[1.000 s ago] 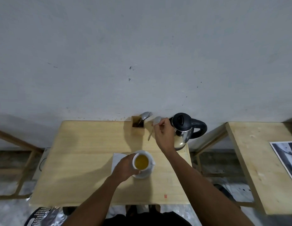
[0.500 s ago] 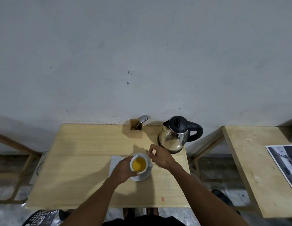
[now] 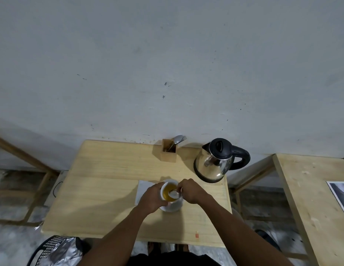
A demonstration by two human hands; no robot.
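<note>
The pale wooden desk [image 3: 109, 189] carries a steel kettle [image 3: 215, 166]. Left of the kettle stands a wooden cutlery box [image 3: 169, 155]. In front of the kettle, to its left, lie a white saucer [image 3: 172, 208] and a napkin [image 3: 143, 190].

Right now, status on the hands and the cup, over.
Left hand grips white ceramic cup of yellow liquid on white saucer. Right hand pinches small pale spoon, bowl in the liquid. Nothing blocks them.

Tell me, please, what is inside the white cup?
Yellow liquid and the bowl of a white spoon, which the right hand holds. The liquid hides the bottom of the cup; the left hand covers its near side.
</note>
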